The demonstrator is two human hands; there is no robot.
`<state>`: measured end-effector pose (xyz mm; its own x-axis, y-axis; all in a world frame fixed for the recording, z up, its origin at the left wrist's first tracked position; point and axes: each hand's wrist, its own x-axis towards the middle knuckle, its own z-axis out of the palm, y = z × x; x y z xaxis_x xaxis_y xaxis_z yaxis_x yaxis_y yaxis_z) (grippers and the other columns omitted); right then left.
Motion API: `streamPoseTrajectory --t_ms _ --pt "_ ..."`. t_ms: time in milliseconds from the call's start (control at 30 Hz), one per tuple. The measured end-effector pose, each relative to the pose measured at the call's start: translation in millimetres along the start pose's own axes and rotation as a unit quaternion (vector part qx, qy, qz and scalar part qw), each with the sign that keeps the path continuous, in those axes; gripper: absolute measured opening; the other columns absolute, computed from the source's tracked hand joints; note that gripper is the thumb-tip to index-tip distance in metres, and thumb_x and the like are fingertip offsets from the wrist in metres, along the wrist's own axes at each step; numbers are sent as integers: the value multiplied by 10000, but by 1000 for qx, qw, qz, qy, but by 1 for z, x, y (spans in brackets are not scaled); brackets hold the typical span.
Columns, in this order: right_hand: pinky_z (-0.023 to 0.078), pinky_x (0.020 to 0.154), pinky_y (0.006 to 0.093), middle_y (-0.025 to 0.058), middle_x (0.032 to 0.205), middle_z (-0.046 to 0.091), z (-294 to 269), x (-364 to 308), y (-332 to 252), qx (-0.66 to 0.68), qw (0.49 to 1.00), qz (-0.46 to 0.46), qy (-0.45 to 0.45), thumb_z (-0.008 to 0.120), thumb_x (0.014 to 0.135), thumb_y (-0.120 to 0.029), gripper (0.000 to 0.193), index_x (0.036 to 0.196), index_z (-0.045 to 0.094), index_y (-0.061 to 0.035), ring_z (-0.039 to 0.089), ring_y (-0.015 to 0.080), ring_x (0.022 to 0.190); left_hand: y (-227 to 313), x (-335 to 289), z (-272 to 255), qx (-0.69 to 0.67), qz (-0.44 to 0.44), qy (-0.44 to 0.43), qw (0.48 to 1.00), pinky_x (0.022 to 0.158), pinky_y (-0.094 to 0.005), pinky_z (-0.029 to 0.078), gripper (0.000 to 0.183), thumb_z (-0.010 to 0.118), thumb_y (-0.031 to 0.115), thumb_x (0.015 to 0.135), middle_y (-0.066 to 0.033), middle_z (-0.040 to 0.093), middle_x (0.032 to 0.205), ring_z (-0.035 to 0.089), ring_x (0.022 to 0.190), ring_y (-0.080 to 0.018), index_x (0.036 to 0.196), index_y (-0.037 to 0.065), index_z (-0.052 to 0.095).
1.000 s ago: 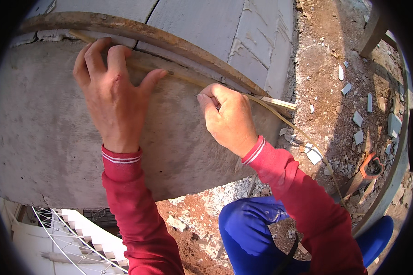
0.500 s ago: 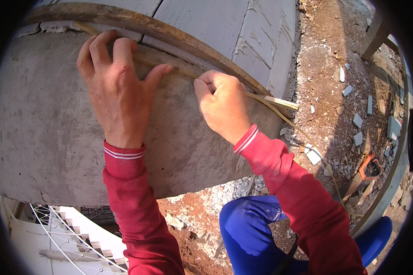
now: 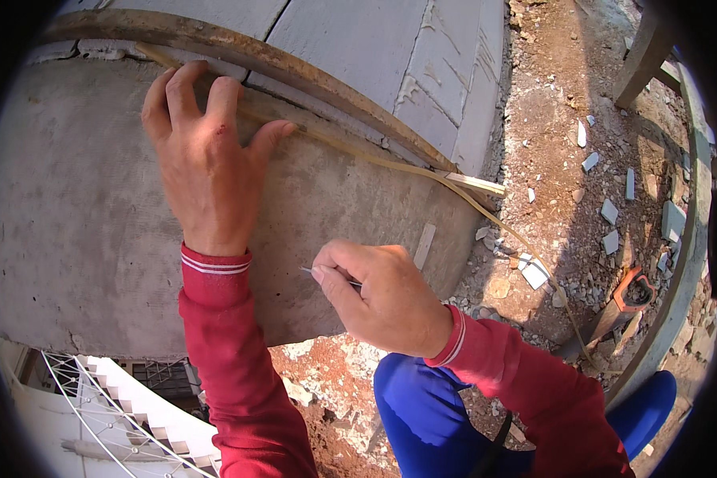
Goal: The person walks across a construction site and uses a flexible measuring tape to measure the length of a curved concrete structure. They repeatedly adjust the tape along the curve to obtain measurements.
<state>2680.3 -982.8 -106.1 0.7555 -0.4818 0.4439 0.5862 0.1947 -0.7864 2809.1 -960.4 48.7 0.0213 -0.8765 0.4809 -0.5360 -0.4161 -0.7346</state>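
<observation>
A thin yellowish flexible tube (image 3: 406,166) runs over the concrete slab (image 3: 103,207), along a wooden batten (image 3: 311,76), then droops off the right end toward the ground. My left hand (image 3: 203,159) lies over the tube near its far left end, fingers spread and bent, fingertips at the batten's near side, thumb stretched out to the right. What the fingertips press on is partly hidden. Lower and to the right, above the slab's near part, my right hand (image 3: 382,295) pinches a thin grey nail-like piece (image 3: 307,270) between thumb and forefinger. Its pointed end sticks out to the left.
Pale grey boards (image 3: 342,48) lie beyond the batten. A small flat strip (image 3: 425,245) rests on the slab's right part. Rubble and broken tile pieces (image 3: 534,272) cover the ground at right, beside a saw with an orange handle (image 3: 634,290). White metal railing (image 3: 103,406) stands lower left.
My right hand has left the tube beside the batten and come down toward me, now showing a thin grey piece in its pinch. The left hand has stayed nearly in place.
</observation>
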Motion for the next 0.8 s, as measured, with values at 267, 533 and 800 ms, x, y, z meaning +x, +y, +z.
streamPoseTrajectory --t_ms 267,533,800 --pt "498 737 395 135 1086 599 -51 29 67 -181 978 -15 100 633 910 -65 50 912 623 -16 640 320 878 -2 -2 5 17 -2 13 1000 977 -418 474 435 887 253 662 -103 579 1221 490 1217 -343 985 75 658" --pt "533 676 442 98 1081 572 -38 20 103 -240 959 -86 123 650 889 -46 91 925 567 -40 664 332 844 9 9 14 -51 -115 113 986 948 -381 522 359 643 -43 839 -186 494 1344 514 1223 -330 1185 32 586" --pt "560 650 367 102 1050 599 -31 -58 50 -233 964 -87 93 625 844 36 86 903 600 -21 663 276 790 27 -14 -47 -183 -346 89 916 855 -277 534 596 577 -99 858 -188 559 1288 616 998 -176 1439 -31 461"
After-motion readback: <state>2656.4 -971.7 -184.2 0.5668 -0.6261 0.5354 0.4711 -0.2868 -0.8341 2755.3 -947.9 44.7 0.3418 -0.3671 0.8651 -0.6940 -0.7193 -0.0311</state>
